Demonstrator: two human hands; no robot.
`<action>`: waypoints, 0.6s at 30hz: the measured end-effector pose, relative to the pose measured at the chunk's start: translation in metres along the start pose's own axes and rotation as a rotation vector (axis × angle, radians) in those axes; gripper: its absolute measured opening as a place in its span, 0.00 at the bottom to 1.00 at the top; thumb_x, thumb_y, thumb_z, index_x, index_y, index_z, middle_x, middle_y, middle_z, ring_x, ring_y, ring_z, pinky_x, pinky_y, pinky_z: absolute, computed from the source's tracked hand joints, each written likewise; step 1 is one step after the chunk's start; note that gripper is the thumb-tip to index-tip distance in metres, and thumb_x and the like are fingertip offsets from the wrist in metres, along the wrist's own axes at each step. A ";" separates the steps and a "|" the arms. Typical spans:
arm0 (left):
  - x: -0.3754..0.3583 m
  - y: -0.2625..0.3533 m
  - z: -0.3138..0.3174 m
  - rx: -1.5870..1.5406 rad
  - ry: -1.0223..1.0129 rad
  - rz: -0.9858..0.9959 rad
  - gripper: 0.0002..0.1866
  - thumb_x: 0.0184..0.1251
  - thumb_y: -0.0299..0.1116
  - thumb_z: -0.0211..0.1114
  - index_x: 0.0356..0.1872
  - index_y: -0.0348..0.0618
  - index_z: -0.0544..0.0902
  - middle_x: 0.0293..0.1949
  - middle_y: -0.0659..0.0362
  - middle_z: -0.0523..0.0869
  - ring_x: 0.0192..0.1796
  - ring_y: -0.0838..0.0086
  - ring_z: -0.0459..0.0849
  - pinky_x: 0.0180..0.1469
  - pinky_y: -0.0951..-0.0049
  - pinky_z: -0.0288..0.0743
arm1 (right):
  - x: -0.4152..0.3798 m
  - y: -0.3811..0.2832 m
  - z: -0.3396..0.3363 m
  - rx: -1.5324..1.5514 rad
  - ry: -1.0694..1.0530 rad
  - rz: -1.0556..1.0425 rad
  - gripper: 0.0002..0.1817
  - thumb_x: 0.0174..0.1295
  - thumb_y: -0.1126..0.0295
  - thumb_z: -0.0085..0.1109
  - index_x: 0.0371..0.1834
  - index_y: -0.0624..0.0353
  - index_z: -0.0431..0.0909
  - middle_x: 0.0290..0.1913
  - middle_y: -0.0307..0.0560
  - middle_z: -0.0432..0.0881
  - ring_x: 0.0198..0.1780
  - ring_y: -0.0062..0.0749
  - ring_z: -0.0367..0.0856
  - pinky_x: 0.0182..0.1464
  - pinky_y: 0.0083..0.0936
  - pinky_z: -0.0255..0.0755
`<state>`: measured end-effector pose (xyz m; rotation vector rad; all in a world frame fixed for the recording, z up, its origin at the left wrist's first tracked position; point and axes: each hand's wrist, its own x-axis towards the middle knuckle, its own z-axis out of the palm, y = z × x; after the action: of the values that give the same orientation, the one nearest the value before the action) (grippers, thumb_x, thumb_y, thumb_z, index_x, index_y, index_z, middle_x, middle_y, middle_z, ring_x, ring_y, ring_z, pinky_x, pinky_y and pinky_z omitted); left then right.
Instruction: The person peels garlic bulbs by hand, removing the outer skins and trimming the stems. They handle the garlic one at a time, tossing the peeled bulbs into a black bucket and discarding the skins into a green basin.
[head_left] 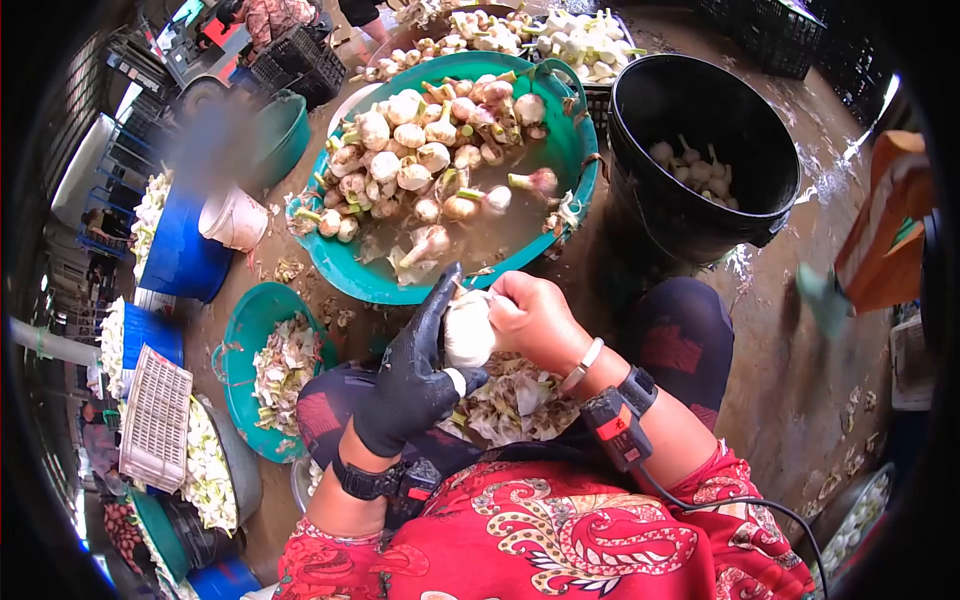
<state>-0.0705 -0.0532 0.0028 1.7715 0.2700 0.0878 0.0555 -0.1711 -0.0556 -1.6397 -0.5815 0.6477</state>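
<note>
The left hand [405, 388], in a black glove, has its grip curled around a white garlic bulb [468, 332] near the view's centre; the bare right hand [537, 318] has its grip nearly closed, fingers pinched at the bulb's two o'clock edge. From there, a teal tub [365, 287] of garlic and murky water [490, 238] sits at twelve o'clock, a black bucket [665, 215] at two, a green basin [240, 345] of peelings [285, 375] at nine

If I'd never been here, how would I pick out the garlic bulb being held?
Find the large teal tub at top centre, heaped with garlic bulbs. Just below its near rim, a black-gloved left hand and a bare right hand hold one garlic bulb. It is smooth and white, while most in the tub wear stained, purplish skins.
</note>
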 end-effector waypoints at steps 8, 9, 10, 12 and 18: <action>0.010 -0.002 -0.005 -0.121 0.012 0.097 0.44 0.50 0.20 0.69 0.72 0.37 0.59 0.60 0.53 0.74 0.61 0.70 0.73 0.65 0.69 0.67 | -0.001 -0.001 -0.014 0.450 -0.212 0.022 0.04 0.65 0.72 0.60 0.34 0.60 0.79 0.31 0.34 0.79 0.32 0.14 0.74 0.34 0.16 0.71; 0.012 -0.002 -0.006 -0.118 0.015 0.102 0.44 0.50 0.20 0.69 0.72 0.37 0.59 0.60 0.53 0.74 0.61 0.70 0.73 0.65 0.69 0.67 | -0.001 -0.003 -0.014 0.449 -0.214 0.017 0.04 0.65 0.72 0.60 0.34 0.60 0.79 0.31 0.34 0.79 0.32 0.14 0.74 0.34 0.16 0.71; 0.013 -0.002 -0.008 -0.249 0.026 0.006 0.42 0.52 0.22 0.68 0.71 0.36 0.61 0.60 0.53 0.74 0.61 0.69 0.73 0.65 0.68 0.67 | -0.001 -0.005 -0.013 0.357 -0.160 -0.112 0.04 0.65 0.73 0.60 0.34 0.60 0.79 0.31 0.33 0.79 0.33 0.14 0.74 0.35 0.16 0.71; 0.014 -0.004 -0.010 -0.376 0.040 -0.095 0.39 0.54 0.24 0.67 0.70 0.36 0.63 0.59 0.52 0.75 0.61 0.67 0.74 0.65 0.67 0.68 | -0.003 -0.007 -0.007 0.270 -0.108 -0.239 0.03 0.65 0.74 0.60 0.34 0.60 0.79 0.31 0.32 0.79 0.33 0.13 0.74 0.35 0.15 0.71; 0.023 -0.029 -0.005 -0.980 -0.039 -0.070 0.34 0.60 0.27 0.60 0.70 0.37 0.62 0.63 0.48 0.71 0.64 0.58 0.73 0.67 0.55 0.68 | 0.002 0.001 -0.001 1.117 -0.122 0.109 0.03 0.65 0.75 0.58 0.39 0.62 0.78 0.36 0.40 0.82 0.35 0.21 0.80 0.38 0.19 0.76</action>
<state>-0.0536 -0.0372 -0.0266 0.7888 0.2054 0.1105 0.0577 -0.1701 -0.0570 -0.5829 -0.1310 0.9274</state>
